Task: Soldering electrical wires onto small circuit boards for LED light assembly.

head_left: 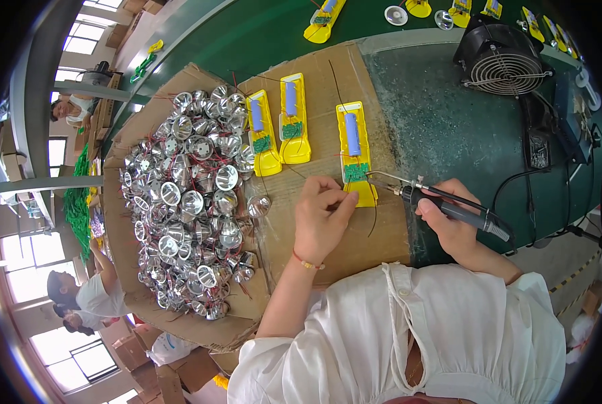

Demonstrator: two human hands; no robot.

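Observation:
My right hand [454, 232] grips a soldering iron [459, 215] with a thin metal feed tube along it. Its tip reaches the green circuit board [356, 172] in a yellow flashlight housing [367, 196]. Above the board in that housing lies a blue cylindrical battery [353, 135], with thin wires around it. My left hand [322, 219] is closed in a pinch beside the lower left of the housing; what its fingertips hold is too small to make out. Left of these lie two similar yellow housings [294, 148] [266, 163] with batteries and boards, on the cardboard sheet [321, 81].
A cardboard box [122, 283] heaped with silver reflector cups [192, 202] stands left; one loose reflector [258, 206] lies beside it. A black fan [506, 71] and a soldering station [574, 111] with cables are at the right. More housings [321, 25] lie at the back. Other people [99, 293] are far left.

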